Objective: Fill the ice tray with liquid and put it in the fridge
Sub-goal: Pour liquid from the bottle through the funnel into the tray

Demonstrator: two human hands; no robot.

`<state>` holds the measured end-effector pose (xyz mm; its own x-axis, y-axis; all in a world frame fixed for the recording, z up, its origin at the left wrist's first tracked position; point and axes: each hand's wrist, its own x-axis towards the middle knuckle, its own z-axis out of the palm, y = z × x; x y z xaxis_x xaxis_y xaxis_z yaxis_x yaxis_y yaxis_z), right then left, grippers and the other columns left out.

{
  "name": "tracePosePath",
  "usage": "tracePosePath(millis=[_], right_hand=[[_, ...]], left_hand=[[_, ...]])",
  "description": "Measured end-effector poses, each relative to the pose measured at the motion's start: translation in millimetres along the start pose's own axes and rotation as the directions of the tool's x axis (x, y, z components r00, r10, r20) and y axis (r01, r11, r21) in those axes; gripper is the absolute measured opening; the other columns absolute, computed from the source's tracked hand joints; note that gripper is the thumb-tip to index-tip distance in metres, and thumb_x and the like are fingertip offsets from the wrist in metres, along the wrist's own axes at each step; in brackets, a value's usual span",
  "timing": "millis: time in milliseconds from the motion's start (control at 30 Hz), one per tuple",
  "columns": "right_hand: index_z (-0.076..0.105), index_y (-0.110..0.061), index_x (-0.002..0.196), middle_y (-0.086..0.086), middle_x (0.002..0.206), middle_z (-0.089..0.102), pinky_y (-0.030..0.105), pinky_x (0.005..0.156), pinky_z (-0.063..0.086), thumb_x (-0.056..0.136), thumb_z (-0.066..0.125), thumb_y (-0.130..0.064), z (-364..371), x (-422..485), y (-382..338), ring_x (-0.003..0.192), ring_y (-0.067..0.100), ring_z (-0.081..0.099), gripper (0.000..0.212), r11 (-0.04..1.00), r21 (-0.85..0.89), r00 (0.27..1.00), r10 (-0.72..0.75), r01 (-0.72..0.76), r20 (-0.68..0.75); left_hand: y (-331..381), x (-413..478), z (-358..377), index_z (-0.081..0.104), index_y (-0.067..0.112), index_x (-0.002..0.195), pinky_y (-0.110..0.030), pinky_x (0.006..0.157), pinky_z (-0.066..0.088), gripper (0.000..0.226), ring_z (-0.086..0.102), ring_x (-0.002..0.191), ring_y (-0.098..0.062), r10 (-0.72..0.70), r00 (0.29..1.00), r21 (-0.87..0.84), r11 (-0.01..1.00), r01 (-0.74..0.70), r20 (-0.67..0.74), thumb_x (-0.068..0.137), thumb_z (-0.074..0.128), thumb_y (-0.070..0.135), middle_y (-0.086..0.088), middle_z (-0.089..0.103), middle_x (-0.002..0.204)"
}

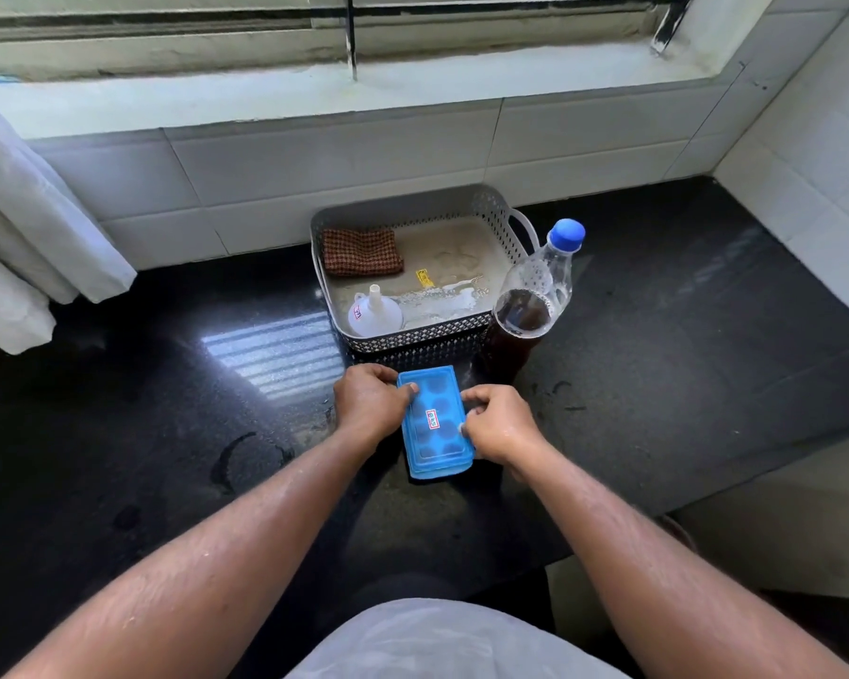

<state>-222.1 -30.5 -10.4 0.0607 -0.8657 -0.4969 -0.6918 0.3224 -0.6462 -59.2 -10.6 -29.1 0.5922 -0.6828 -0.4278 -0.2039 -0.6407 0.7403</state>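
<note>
- Ice tray point(435, 423), blue and fitted with a blue lid, lies flat on the dark polished counter point(658, 365), just in front of the person and slightly angled, its long side running away from them.
- Round cell shapes show through the lid, and a small red-and-white sticker sits near its middle.
- The left hand point(371, 401) grips the tray's far-left edge, fingers curled over the side and the thumb pressed on top of the lid near the corner.
- The right hand point(498, 423) is closed on the tray's right edge, its fingers bent down along the side.
- Both forearms reach in from the bottom of the view; the skin looks wet in places.
- A grey perforated basket point(344, 227) stands just behind the tray, against the white tiled wall.
- Inside the basket, a folded brown checked cloth point(362, 252) lies in the far-left corner, and a white funnel point(373, 313) sits spout-up in the near-left corner.
- The basket floor looks stained, with a wet patch near the front and a small yellow scrap in the middle.
- A clear plastic bottle point(530, 306) with a blue cap stands just beside the basket's right front corner, roughly half full of dark liquid.
- Streaks and spots of liquid mark the counter around the tray.
- A white curtain point(30, 227) hangs at the left.
</note>
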Motion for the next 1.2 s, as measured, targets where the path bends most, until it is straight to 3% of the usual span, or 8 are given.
tracePosePath(millis=[67, 133, 333, 600, 733, 900, 1100, 1200], right_hand=[[0.077, -0.024, 0.104, 0.004, 0.093, 0.076, 0.047, 0.085, 0.064, 0.082, 0.069, 0.003, -1, 1, -1, 0.095, 0.024, 0.075, 0.035, 1.0, -0.002, 1.0, 0.008, -0.008, 0.002], [0.076, -0.023, 0.102, 0.005, 0.095, 0.076, 0.047, 0.082, 0.065, 0.081, 0.071, 0.003, -3, 0, 0, 0.094, 0.024, 0.075, 0.034, 1.0, -0.009, 1.0, 0.012, -0.011, 0.014], [0.069, -0.028, 0.102, 0.003, 0.094, 0.071, 0.047, 0.062, 0.066, 0.085, 0.072, 0.007, -8, -8, -2, 0.087, 0.023, 0.075, 0.039, 0.999, -0.014, 0.998, 0.036, -0.035, 0.046], [0.077, -0.018, 0.112, 0.0, 0.084, 0.071, 0.045, 0.083, 0.064, 0.08, 0.074, 0.004, -3, -2, 2, 0.092, 0.023, 0.075, 0.039, 0.998, -0.064, 1.0, -0.003, 0.004, 0.027], [0.077, -0.02, 0.111, 0.0, 0.084, 0.074, 0.045, 0.083, 0.064, 0.08, 0.074, 0.003, 0, 0, 3, 0.087, 0.024, 0.076, 0.039, 0.997, -0.079, 1.0, -0.019, 0.02, 0.011], [0.076, -0.019, 0.113, 0.007, 0.104, 0.077, 0.044, 0.086, 0.063, 0.079, 0.076, 0.001, 0, 2, 6, 0.094, 0.026, 0.076, 0.039, 0.997, -0.072, 1.0, -0.026, 0.026, 0.002], [0.068, -0.029, 0.087, 0.0, 0.092, 0.076, 0.032, 0.08, 0.061, 0.077, 0.073, -0.001, 1, 2, 1, 0.086, 0.019, 0.073, 0.03, 0.989, -0.145, 0.999, -0.045, 0.042, -0.02], [0.07, -0.026, 0.088, 0.001, 0.091, 0.076, 0.032, 0.079, 0.061, 0.076, 0.071, -0.001, 1, 2, 1, 0.087, 0.021, 0.073, 0.028, 0.986, -0.158, 0.998, -0.052, 0.048, -0.019]], left_hand=[[1, 3, 0, 0.071, 0.024, 0.08, -0.041, 0.08, 0.065, 0.02, 0.075, 0.082, -0.021, -0.021, 1.0, -0.022, 1.0, 0.022, 0.012, 0.076, 0.09, 0.026, -0.002, 0.076, 0.092], [2, 4, 0, 0.068, 0.024, 0.075, -0.042, 0.08, 0.065, 0.024, 0.075, 0.083, -0.023, -0.05, 0.998, -0.051, 0.997, 0.051, 0.027, 0.074, 0.092, 0.02, -0.003, 0.076, 0.094], [-1, 6, 0, 0.071, 0.019, 0.081, -0.041, 0.081, 0.065, 0.027, 0.074, 0.086, -0.023, -0.119, 0.991, -0.132, 0.983, 0.126, 0.06, 0.069, 0.093, 0.008, -0.004, 0.074, 0.094], [-3, 4, 0, 0.071, 0.02, 0.081, -0.042, 0.08, 0.065, 0.025, 0.074, 0.085, -0.022, -0.105, 0.993, -0.145, 0.983, 0.112, 0.051, 0.071, 0.092, 0.011, -0.001, 0.074, 0.092], [0, 4, -1, 0.067, 0.023, 0.08, -0.043, 0.08, 0.065, 0.025, 0.074, 0.087, -0.02, -0.073, 0.996, -0.113, 0.99, 0.079, 0.057, 0.076, 0.09, 0.015, 0.0, 0.073, 0.095], [1, 2, 0, 0.065, 0.024, 0.077, -0.043, 0.08, 0.065, 0.026, 0.073, 0.088, -0.023, -0.031, 0.999, -0.053, 0.998, 0.032, 0.031, 0.076, 0.09, 0.018, -0.002, 0.073, 0.097], [4, 0, 1, 0.068, 0.021, 0.086, -0.045, 0.082, 0.063, 0.023, 0.072, 0.092, -0.025, -0.032, 0.999, -0.014, 0.999, 0.032, 0.025, 0.077, 0.089, 0.02, -0.004, 0.073, 0.1], [2, -6, 2, 0.069, 0.025, 0.09, -0.041, 0.086, 0.061, 0.021, 0.071, 0.093, -0.022, 0.017, 1.0, 0.071, 0.997, -0.016, -0.008, 0.08, 0.086, 0.027, -0.001, 0.074, 0.1]])
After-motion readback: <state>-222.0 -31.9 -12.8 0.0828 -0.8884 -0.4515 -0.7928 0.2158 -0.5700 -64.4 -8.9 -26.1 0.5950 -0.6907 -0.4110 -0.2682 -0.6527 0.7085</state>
